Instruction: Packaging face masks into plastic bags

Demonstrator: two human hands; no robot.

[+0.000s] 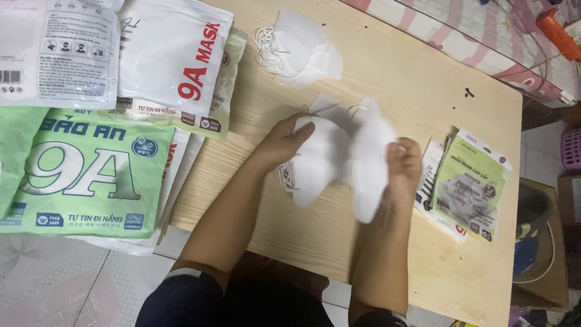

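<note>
Both forearms reach over the near edge of the pale wood-grain table [387, 79]. Left hand [284, 142] is clamped on a soft white face mask [318, 163], thin elastic loops trailing at its lower edge. Right hand [403, 166] is fisted around a second white mask [370, 163], limp and folded, just above the tabletop's middle. To the right, glossy green-and-white mask packets [469, 188] lie flat. Left, big green pouches [85, 172] and white pouches [172, 57] overlap, all flat. Farther back, a loose heap of white masks [299, 48] with curled ear loops.
</note>
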